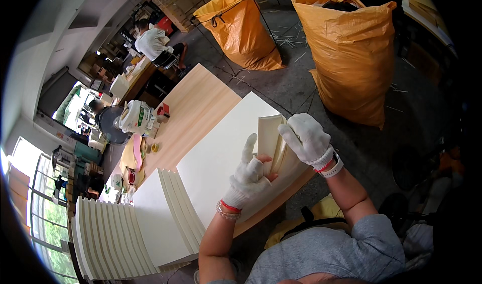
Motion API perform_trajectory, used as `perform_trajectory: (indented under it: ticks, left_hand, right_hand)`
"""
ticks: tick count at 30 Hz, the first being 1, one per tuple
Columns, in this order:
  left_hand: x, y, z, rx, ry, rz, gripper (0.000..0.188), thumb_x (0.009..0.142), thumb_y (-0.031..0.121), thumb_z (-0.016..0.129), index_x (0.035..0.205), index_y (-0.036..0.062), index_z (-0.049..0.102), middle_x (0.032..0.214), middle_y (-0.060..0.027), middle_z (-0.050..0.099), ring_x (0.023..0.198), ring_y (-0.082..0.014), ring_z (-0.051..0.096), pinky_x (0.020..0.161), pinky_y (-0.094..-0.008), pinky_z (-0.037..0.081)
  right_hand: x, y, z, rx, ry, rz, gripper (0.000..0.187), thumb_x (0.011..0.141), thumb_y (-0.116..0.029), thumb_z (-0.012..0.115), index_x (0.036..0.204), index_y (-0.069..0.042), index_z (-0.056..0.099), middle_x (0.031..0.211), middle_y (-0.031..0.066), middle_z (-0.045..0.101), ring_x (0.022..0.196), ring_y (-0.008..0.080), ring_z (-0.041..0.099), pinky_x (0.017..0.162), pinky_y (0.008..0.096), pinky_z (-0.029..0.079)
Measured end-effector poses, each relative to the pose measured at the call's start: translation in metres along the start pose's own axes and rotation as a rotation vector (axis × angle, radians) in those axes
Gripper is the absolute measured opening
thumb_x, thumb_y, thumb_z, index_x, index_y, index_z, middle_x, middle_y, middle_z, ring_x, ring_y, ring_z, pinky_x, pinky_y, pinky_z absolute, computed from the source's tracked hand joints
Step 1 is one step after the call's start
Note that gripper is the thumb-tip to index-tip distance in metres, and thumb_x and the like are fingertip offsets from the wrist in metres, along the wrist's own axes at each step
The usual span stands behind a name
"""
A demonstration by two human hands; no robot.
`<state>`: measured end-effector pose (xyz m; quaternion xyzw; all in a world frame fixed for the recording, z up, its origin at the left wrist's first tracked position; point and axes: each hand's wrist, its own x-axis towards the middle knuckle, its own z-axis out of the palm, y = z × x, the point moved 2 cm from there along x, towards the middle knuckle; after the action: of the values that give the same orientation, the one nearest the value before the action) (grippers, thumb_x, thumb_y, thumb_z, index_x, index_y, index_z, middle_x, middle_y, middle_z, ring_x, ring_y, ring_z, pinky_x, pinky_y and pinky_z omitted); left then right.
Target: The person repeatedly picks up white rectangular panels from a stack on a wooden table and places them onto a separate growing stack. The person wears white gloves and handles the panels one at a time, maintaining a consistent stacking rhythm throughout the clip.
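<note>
A small cream-white folded card piece [268, 135], perhaps an open box or tray, stands tilted over a large white sheet [216, 153] on the table. My right hand [306, 138], in a white knit glove, grips its right edge, fingers bent over the far side. On its near left side is my left hand [247, 177], gloved with some fingertips bare. Its index finger points up along the piece, while the bare fingertips press its lower part. Folded layers show between my hands; their exact shape is partly hidden.
Stacks of white panels [113, 239] stand at the table's near left. On the wooden tabletop [201, 101] are tape rolls [154, 147] and a white plastic bag [135, 117]. Two large orange sacks [351, 53] stand beyond the table. A seated person [153, 43] works farther back.
</note>
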<state>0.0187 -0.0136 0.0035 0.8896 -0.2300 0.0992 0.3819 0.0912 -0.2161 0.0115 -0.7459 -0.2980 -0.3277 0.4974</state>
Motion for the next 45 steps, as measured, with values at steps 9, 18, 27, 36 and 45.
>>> perform_trajectory:
  ticks: [9,18,27,36,45]
  left_hand:
    - [0.005,-0.004,-0.004,0.225,-0.068,0.269,0.052,0.073,-0.001,0.081,0.122,0.0076,0.063,0.154,-0.0313,0.036,0.104,-0.0344,0.07,0.085,-0.0371,0.058]
    - [0.0,-0.001,0.001,0.021,0.038,0.04,0.051,0.075,0.0,0.081,0.123,0.0105,0.063,0.158,-0.0272,0.033,0.106,-0.0298,0.066,0.088,-0.037,0.054]
    - [0.004,0.009,-0.003,0.027,-0.08,0.067,0.047,0.077,-0.004,0.076,0.121,0.0086,0.063,0.158,-0.0276,0.033,0.101,-0.03,0.068,0.084,-0.0341,0.056]
    - [0.0,0.0,0.002,0.009,-0.009,0.031,0.055,0.074,-0.005,0.08,0.124,0.0088,0.061,0.163,-0.0249,0.024,0.109,-0.0283,0.066,0.086,-0.0348,0.055]
    - [-0.001,-0.006,0.006,0.04,-0.007,0.095,0.055,0.073,-0.002,0.084,0.121,0.0103,0.061,0.162,-0.0252,0.025,0.114,-0.0276,0.065,0.087,-0.0349,0.055]
  right_hand:
    - [0.001,-0.001,-0.003,0.005,-0.043,-0.002,0.028,0.094,-0.016,0.068,0.075,-0.004,0.051,0.068,0.0124,0.049,0.065,0.0318,0.052,0.061,0.0434,0.043]
    - [0.0,0.002,-0.001,0.024,-0.041,0.003,0.026,0.093,-0.015,0.068,0.076,-0.004,0.052,0.068,0.0129,0.05,0.064,0.0328,0.052,0.06,0.0435,0.043]
    - [-0.002,0.002,-0.002,-0.007,-0.028,-0.014,0.027,0.093,-0.016,0.069,0.077,-0.004,0.051,0.069,0.0123,0.049,0.065,0.0328,0.052,0.06,0.0438,0.043]
    - [-0.003,0.0,-0.004,0.037,0.022,-0.072,0.027,0.093,-0.016,0.069,0.077,-0.004,0.05,0.07,0.0126,0.049,0.065,0.0329,0.052,0.062,0.0443,0.042]
    - [-0.004,0.004,-0.002,0.035,-0.002,0.015,0.023,0.093,-0.013,0.068,0.079,-0.003,0.053,0.071,0.0135,0.049,0.067,0.0324,0.053,0.062,0.0438,0.044]
